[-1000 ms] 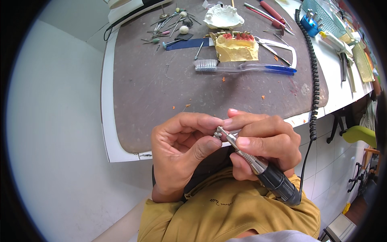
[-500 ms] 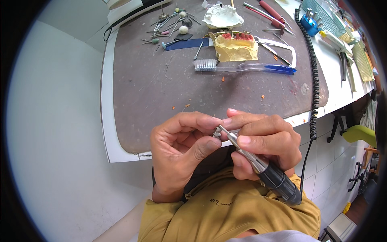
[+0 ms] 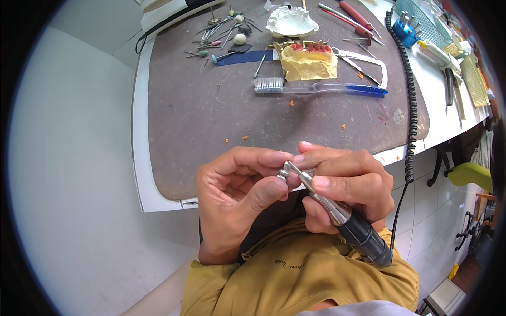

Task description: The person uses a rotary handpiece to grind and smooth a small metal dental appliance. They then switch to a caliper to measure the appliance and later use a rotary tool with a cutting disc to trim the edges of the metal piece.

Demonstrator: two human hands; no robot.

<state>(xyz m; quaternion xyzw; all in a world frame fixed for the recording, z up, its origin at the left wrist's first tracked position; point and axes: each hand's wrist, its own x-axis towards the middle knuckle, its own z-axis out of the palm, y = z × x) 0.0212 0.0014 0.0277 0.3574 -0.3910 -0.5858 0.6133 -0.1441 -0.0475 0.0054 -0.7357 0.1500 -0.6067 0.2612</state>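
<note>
Between thumb and fingertips, my left hand (image 3: 245, 184) pinches a small silvery metal dental bridge (image 3: 284, 172), partly hidden by the fingers. My right hand (image 3: 350, 181) grips a rotary handpiece (image 3: 337, 213) like a pen, its steel nose pointing up and left and its black body angled toward my lap. The thin bur at its tip meets or nearly meets the metal piece; actual contact is too small to tell. Fingers of both hands come together just past the tip. Both hands are held at the near edge of the bench.
On the brown mat (image 3: 200, 126) lie a toothbrush (image 3: 321, 88), a yellow dental model (image 3: 309, 60), a white plaster cast (image 3: 291, 22), a white caliper (image 3: 363, 62) and several burs (image 3: 226, 31). A coiled black cord (image 3: 411, 100) hangs over the right edge beside a blue bur holder (image 3: 406, 32).
The metal piece has turned slightly in my left fingers and shows more of itself. The handpiece has shifted a little, its rear end moving slightly left.
</note>
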